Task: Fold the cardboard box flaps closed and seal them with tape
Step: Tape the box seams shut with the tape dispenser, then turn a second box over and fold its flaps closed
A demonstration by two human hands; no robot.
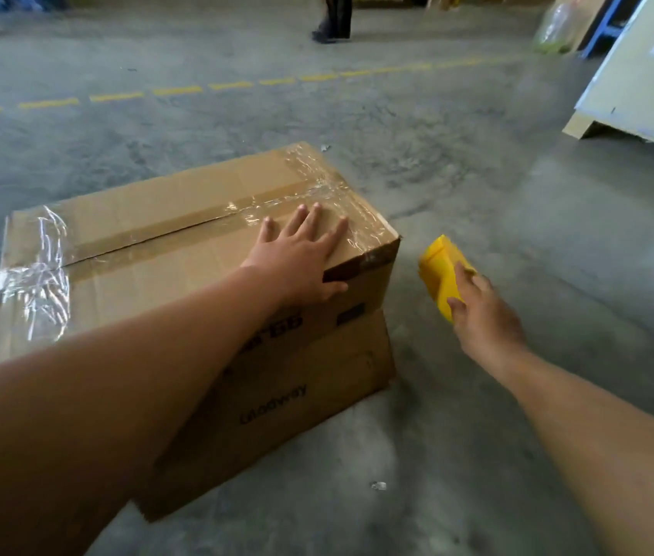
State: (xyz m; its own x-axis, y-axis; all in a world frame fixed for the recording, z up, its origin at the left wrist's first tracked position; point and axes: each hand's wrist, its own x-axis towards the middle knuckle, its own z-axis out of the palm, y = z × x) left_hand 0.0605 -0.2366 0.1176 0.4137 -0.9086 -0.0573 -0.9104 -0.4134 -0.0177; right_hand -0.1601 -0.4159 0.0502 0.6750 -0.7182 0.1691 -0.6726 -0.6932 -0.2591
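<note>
Your right hand (482,311), lower right of centre, is closed around a yellow tape dispenser (443,274), held off the box's right end. Your left hand (301,258), spread flat and gripping nothing, presses the lid of the cardboard box (181,250) mid-frame on the floor (478,174). The flaps are down and clear tape (277,202) covers the seam, so sealing looks nearly done; next, smooth the right edge. The dispenser's roll is probably hidden behind your fingers.
</note>
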